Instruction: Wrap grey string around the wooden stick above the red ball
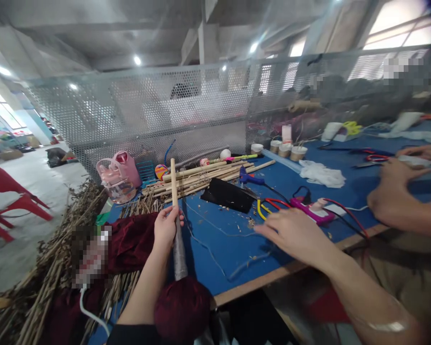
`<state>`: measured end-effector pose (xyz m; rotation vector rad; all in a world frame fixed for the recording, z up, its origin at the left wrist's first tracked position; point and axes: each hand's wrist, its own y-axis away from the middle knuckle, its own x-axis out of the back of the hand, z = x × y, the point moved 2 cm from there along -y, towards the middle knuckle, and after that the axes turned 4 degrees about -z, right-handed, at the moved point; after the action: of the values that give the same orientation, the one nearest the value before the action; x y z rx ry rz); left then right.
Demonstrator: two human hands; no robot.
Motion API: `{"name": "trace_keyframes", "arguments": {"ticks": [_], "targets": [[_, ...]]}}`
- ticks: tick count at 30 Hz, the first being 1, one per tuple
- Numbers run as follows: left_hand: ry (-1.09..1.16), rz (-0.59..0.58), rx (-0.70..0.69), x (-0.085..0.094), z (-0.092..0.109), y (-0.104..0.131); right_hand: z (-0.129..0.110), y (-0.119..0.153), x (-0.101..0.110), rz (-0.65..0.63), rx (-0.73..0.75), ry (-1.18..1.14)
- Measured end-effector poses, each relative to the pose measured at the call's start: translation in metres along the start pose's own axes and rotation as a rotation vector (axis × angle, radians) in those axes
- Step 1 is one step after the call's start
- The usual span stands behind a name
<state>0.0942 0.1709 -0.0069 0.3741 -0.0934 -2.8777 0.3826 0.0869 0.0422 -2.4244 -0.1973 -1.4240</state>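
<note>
My left hand [168,225] is closed round a pale wooden stick [174,184], whose lower part is wrapped in a greyish covering [180,258]. Below it, a dark red fabric ball [182,309] sits at the table's front edge. Thin grey cord [211,228] runs from near the stick across the blue table [215,258] towards my right hand [287,232]. My right hand is over the table near its edge, fingers bent; what they hold, if anything, is too small to name. Yellow-handled and red-handled tools [264,209] lie just beyond it.
A blue glue gun [250,177], black cloth [228,194] and wooden sticks [215,175] lie behind. A purple power strip [314,213] is at right. Dried stalks [57,258] and dark red fabric [131,242] are at left. Another person's hands [398,179] work at far right.
</note>
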Motion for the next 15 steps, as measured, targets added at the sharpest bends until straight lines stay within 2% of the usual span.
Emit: {"name": "trace_keyframes", "arguments": {"ticks": [2, 5, 8, 10, 12, 15], "targets": [[-0.001, -0.004, -0.002, 0.0, 0.001, 0.0, 0.0, -0.033, -0.003, -0.082, -0.005, -0.145], [-0.003, 0.006, -0.006, -0.001, 0.002, 0.001, -0.007, -0.099, -0.027, -0.224, 0.052, -0.387], [-0.011, 0.026, -0.005, -0.001, 0.002, 0.002, -0.021, -0.168, -0.066, -0.157, 0.057, -0.297], [-0.018, 0.04, 0.003, -0.001, 0.002, 0.002, -0.033, -0.204, -0.097, -0.173, -0.049, -0.33], [-0.021, 0.052, 0.013, 0.0, 0.001, 0.001, -0.044, -0.225, -0.125, -0.208, -0.097, -0.364], [-0.009, 0.069, 0.012, 0.001, 0.0, -0.001, -0.054, -0.233, -0.155, -0.26, -0.065, -0.496]]}}
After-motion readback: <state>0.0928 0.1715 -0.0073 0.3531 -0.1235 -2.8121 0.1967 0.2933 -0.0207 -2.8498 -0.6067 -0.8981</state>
